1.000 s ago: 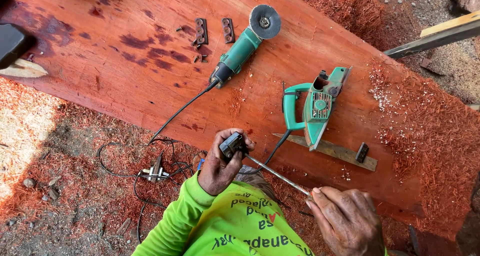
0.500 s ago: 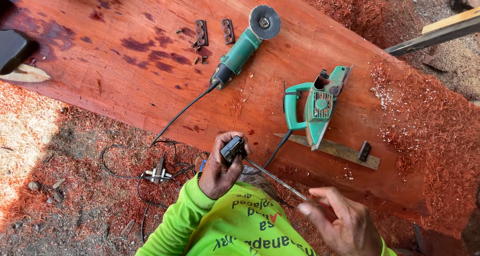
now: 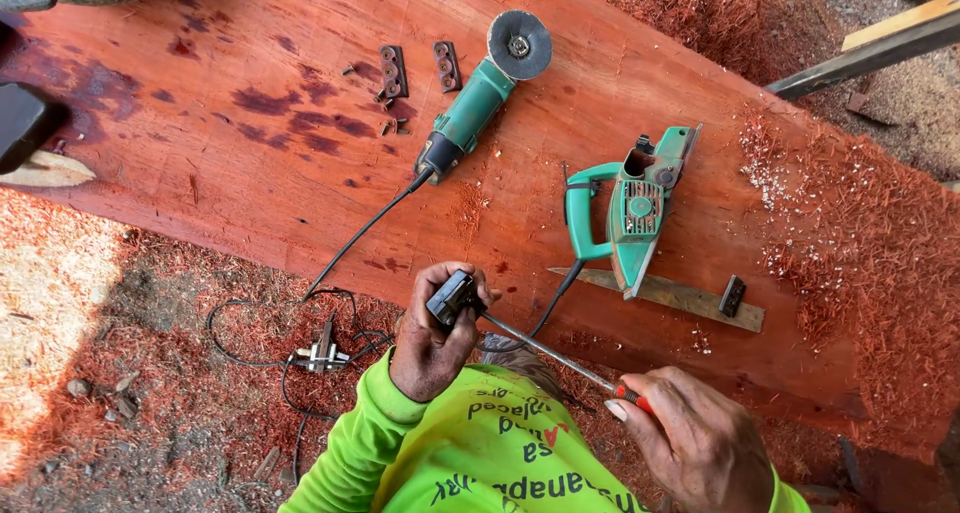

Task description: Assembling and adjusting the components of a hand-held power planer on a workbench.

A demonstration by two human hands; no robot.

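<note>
Red sawdust covers the ground around a broad red wooden slab (image 3: 250, 143). Left hand (image 3: 432, 338) fingers clamp a small black part (image 3: 452, 297) at the slab's near edge. Right hand (image 3: 695, 443) fingers wrap the screwdriver (image 3: 560, 358), its shaft slanting up-left, tip at the part.

Single head-worn view, looking steeply down from above the person's chest onto a red wooden slab (image 3: 250, 163) and the sawdust-strewn ground (image 3: 120, 413); both hands appear close at the lower edge, tools farther up.
</note>
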